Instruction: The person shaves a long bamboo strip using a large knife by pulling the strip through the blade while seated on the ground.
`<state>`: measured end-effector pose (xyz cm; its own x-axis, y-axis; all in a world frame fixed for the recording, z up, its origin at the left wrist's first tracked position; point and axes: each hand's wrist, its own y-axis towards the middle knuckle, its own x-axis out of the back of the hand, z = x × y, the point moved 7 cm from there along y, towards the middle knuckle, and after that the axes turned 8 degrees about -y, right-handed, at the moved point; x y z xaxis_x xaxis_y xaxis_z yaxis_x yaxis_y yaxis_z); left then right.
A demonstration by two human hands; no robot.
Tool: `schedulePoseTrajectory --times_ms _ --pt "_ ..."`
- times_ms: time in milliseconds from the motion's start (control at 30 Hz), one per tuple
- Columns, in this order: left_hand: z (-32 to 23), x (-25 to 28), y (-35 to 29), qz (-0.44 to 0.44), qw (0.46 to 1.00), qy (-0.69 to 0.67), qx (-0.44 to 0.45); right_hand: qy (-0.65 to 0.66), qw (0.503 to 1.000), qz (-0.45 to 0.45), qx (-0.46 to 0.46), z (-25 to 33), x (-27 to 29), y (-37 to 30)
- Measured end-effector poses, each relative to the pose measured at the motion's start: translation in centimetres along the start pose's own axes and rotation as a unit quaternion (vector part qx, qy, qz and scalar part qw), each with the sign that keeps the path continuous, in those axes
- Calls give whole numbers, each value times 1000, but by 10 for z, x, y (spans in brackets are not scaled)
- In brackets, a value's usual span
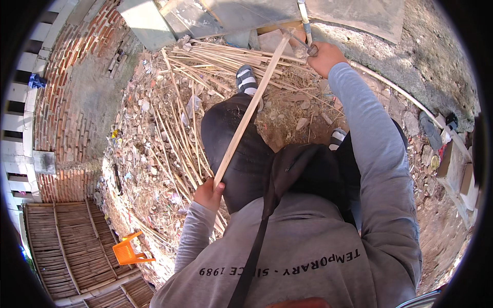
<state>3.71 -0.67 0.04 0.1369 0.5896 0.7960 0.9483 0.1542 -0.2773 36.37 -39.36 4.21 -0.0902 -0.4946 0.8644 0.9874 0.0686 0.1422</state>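
My left hand is closed around the near end of a long pale strip of wood or bamboo. The strip slants up and away past my left knee to the far right. At its far end, my right hand grips a knife by the handle. The narrow dark blade points left and reaches the strip's tip; I cannot tell whether it touches. Beyond my left foot lies a loose pile of similar strips, and more thin strips lie along my left side.
Debris and shavings cover the ground. Flat boards lean at the far side beside a rough wall. A pole runs along the right. To the left are a brick wall, a bamboo panel and an orange plastic chair.
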Motion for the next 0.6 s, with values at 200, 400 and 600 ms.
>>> schedulePoseTrajectory --times_ms 200,400,600 --pt "-6 2 1 20 1000 17 5 -151 937 81 304 95 -13 -53" --pt "-5 -6 3 -6 999 30 -33 -35 998 17 44 -1 -8 -13" --pt "-12 14 -9 -29 994 -100 -37 66 989 -96 -89 -7 16 -2"
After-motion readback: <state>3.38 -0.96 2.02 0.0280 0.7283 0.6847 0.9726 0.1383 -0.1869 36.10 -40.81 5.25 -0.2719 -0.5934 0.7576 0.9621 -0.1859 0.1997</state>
